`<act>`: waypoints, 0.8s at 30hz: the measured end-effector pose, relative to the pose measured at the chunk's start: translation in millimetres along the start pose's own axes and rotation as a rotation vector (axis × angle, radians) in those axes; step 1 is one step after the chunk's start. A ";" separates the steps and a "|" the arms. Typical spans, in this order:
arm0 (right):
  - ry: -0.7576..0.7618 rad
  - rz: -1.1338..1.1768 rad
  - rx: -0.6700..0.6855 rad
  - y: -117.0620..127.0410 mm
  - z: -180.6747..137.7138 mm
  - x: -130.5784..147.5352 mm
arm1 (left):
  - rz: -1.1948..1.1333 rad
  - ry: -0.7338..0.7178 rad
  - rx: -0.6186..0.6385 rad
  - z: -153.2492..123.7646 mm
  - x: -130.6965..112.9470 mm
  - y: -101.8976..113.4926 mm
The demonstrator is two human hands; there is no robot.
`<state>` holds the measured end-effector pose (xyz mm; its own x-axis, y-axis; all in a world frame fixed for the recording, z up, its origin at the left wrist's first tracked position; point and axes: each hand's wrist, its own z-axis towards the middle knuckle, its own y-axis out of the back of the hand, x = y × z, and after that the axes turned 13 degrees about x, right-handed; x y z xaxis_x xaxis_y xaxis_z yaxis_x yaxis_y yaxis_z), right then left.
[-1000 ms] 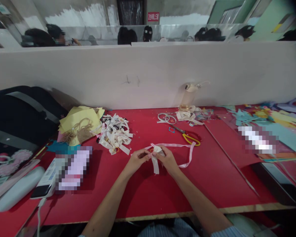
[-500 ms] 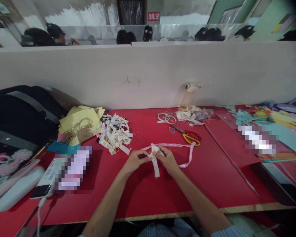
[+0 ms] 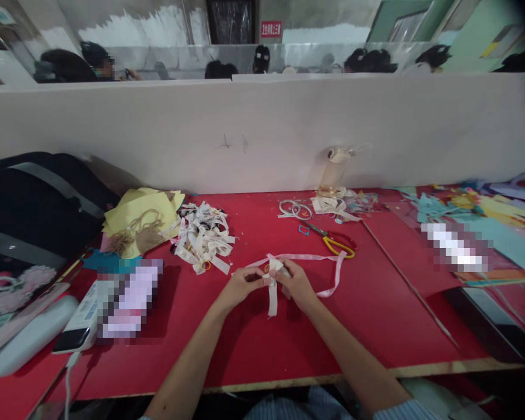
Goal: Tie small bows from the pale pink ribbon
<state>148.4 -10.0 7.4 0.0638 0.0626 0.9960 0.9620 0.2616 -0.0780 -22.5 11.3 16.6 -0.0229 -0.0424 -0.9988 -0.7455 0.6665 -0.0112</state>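
Note:
Both my hands meet over the red table (image 3: 254, 356), pinching a white ribbon (image 3: 273, 297) that looks gathered into a knot or bow. My left hand (image 3: 244, 287) grips it from the left with thumb and fingertips. From the right, my right hand (image 3: 298, 284) holds the gathered part, its fingertips partly hiding it. One tail of the ribbon hangs down between the hands. Behind them a long pink ribbon (image 3: 339, 271) loops across the table to the right. Scissors (image 3: 338, 245) with yellow and red handles lie just beyond it.
A heap of white ribbon pieces (image 3: 205, 233) lies left of centre, beside yellow sheets (image 3: 131, 213) and twine. Phones and a white case (image 3: 35, 338) sit at left near a dark bag (image 3: 39, 204). A bottle (image 3: 332, 172) stands by the partition (image 3: 157, 128). A thin rod (image 3: 411, 286) lies at right.
The hanging ribbon tail has swung slightly left and points more straight down. Both hands keep nearly the same place and grip.

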 end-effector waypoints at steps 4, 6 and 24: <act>0.066 0.025 -0.012 -1.8 0.5 3.3 | -0.051 -0.017 0.011 -0.5 -2.5 -1.3; 0.068 0.047 -0.025 -2.5 1.0 4.4 | -0.090 -0.024 0.002 -0.2 -3.1 -2.6; 0.057 -0.005 0.048 -2.8 -0.1 6.4 | -0.009 -0.032 0.028 -2.9 -5.5 1.2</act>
<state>146.1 -10.4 14.0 0.0757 0.0064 0.9971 0.9486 0.3079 -0.0740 -25.2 10.1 22.2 0.0053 -0.0246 -0.9997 -0.7265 0.6868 -0.0208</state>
